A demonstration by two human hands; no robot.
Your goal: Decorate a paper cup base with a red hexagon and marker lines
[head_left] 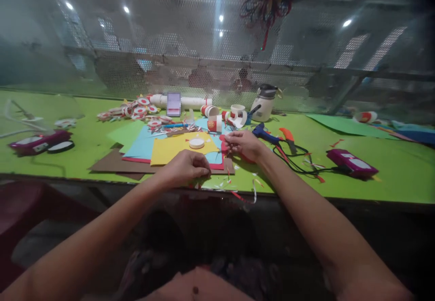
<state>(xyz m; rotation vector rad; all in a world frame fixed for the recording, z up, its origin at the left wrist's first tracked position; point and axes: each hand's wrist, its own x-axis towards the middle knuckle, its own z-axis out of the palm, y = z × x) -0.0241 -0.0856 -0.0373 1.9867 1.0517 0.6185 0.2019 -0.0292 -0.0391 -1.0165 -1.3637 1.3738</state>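
My left hand (186, 167) rests at the near edge of the green table (84, 156), fingers curled shut in a pinch on something too small to make out. My right hand (244, 144) hovers just beyond it, fingers closed on a small red piece (222, 139) that looks like cut paper. Both hands are over a stack of coloured paper sheets (170, 152), yellow on top of blue, red and brown. A white tape roll (196, 143) lies on the yellow sheet between my hands.
Red-and-white paper cups (214, 122) and cut paper shapes (141, 108) lie at the back. A white jug (263, 102), a blue glue gun (264, 133) with a black cord, orange-handled scissors (288, 137) and a magenta box (351, 162) are to the right. Another magenta box (37, 141) sits left.
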